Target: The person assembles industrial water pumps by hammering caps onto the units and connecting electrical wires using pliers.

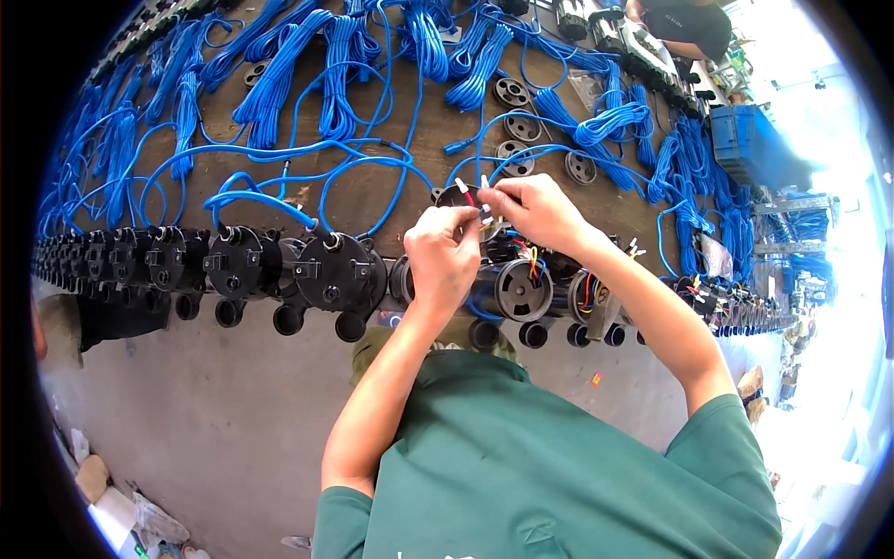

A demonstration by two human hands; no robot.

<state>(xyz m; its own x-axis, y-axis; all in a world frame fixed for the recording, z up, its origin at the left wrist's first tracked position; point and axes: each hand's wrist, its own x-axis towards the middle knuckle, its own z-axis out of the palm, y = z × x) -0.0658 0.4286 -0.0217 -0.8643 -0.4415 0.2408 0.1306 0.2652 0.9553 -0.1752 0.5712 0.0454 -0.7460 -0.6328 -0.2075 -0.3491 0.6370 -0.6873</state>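
Thin wires with white connector ends (pixel 469 195), one of them red, stand up between my two hands at the near edge of the bench. My left hand (pixel 441 261) is closed, thumb and fingertips pinching the wires from the left. From the right, my right hand (pixel 542 216) pinches a wire beside one of the white ends. A round dark cover (pixel 451 197) with a blue cable shows partly behind my fingers. Just right of my left hand sits an open cylindrical housing (pixel 522 291), with coloured wires (pixel 533 261) sticking out of it. My fingers hide the exact grip points.
Black-capped housings (pixel 337 273) line the bench edge to the left; more open ones continue right. Bundled blue cables (pixel 349 84) cover the brown bench (pixel 251 172). Several round metal covers (pixel 514 158) lie behind my hands. A blue crate (pixel 745 144) and another person (pixel 684 28) are at far right.
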